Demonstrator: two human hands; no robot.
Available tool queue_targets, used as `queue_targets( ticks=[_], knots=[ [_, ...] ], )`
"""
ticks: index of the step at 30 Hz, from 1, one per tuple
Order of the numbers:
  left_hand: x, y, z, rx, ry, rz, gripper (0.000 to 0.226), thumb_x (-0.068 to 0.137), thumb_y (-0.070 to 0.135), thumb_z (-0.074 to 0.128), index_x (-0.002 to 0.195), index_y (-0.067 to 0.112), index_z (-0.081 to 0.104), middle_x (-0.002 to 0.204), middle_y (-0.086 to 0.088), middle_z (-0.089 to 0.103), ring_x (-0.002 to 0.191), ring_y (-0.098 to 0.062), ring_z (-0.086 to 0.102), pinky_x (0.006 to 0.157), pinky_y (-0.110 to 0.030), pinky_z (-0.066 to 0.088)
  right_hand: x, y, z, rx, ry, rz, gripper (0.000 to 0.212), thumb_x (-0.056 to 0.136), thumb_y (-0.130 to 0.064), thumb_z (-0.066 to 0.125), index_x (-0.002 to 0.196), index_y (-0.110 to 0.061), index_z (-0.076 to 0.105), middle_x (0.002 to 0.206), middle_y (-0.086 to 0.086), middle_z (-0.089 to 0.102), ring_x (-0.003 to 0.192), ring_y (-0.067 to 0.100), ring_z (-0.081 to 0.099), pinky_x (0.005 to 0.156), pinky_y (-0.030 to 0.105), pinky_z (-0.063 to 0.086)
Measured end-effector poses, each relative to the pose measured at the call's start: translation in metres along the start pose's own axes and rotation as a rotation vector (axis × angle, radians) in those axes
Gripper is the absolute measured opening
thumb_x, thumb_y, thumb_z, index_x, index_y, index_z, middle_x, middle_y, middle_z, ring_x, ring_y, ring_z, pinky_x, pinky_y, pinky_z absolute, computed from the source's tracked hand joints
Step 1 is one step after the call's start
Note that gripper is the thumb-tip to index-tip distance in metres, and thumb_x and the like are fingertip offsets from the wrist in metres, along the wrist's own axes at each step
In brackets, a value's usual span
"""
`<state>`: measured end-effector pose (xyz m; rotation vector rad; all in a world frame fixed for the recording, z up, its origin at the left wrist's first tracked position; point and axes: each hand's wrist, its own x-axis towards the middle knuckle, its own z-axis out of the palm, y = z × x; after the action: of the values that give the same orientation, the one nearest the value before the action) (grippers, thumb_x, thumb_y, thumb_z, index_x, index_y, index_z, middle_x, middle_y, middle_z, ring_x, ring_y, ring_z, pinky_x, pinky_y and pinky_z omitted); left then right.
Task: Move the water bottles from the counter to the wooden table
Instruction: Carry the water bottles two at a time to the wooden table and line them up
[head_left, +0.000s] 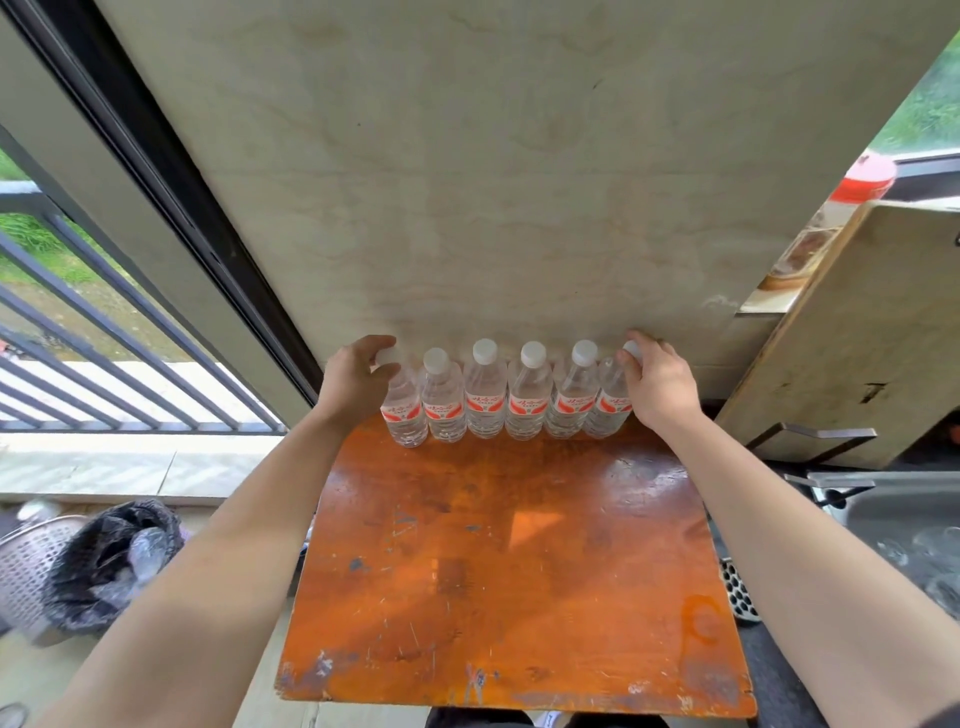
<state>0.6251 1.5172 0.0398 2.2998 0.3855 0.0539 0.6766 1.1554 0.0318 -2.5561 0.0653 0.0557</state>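
Several clear water bottles with white caps and red labels stand in a row along the far edge of the orange wooden table (509, 561), against the wall. My left hand (353, 382) grips the neck and cap of the leftmost bottle (402, 415). My right hand (657, 384) grips the neck of the rightmost bottle (608, 410), its cap showing between my fingers. The middle bottles (485, 400) stand upright and untouched, close side by side.
A steel sink (904, 540) with glassware lies to the right, beside a beige cabinet (841, 332). Left of the table on the floor stand a black-bagged bin (111, 561) and a metal basket (26, 566). A window with railings is at the left.
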Motion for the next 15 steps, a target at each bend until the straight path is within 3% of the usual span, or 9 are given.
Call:
queue_targets(
  ticks=[6,11,15],
  knots=[
    [0.0,0.002,0.013,-0.17,0.092,-0.04,0.04,0.094,0.006,0.062,0.133,0.015,0.064,0.128,-0.007,0.066,0.122,-0.023,0.058,0.095,-0.027,0.044,0.002,0.0,0.0,-0.008,0.009,-0.007,0.043,0.107,-0.031,0.044,0.145,-0.014,0.047,0.136,0.018,0.054,0.123,0.04,0.052,0.095,0.041,0.043],
    [-0.006,-0.009,0.024,-0.203,0.101,-0.133,0.064,0.089,0.021,0.074,0.147,0.02,0.046,0.138,-0.008,0.058,0.126,-0.026,0.055,0.1,-0.036,0.046,-0.002,0.0,-0.001,0.003,0.007,0.005,0.044,0.106,-0.033,0.045,0.146,-0.014,0.047,0.137,0.018,0.054,0.124,0.039,0.052,0.096,0.041,0.043],
    [-0.016,-0.015,0.04,-0.213,0.085,-0.23,0.066,0.093,0.029,0.07,0.151,0.027,0.039,0.146,-0.009,0.053,0.129,-0.032,0.052,0.088,-0.034,0.043,-0.007,0.006,0.001,0.017,0.021,-0.018,0.046,0.105,-0.029,0.05,0.148,-0.012,0.045,0.136,0.019,0.055,0.121,0.039,0.054,0.096,0.042,0.044]
  ],
)
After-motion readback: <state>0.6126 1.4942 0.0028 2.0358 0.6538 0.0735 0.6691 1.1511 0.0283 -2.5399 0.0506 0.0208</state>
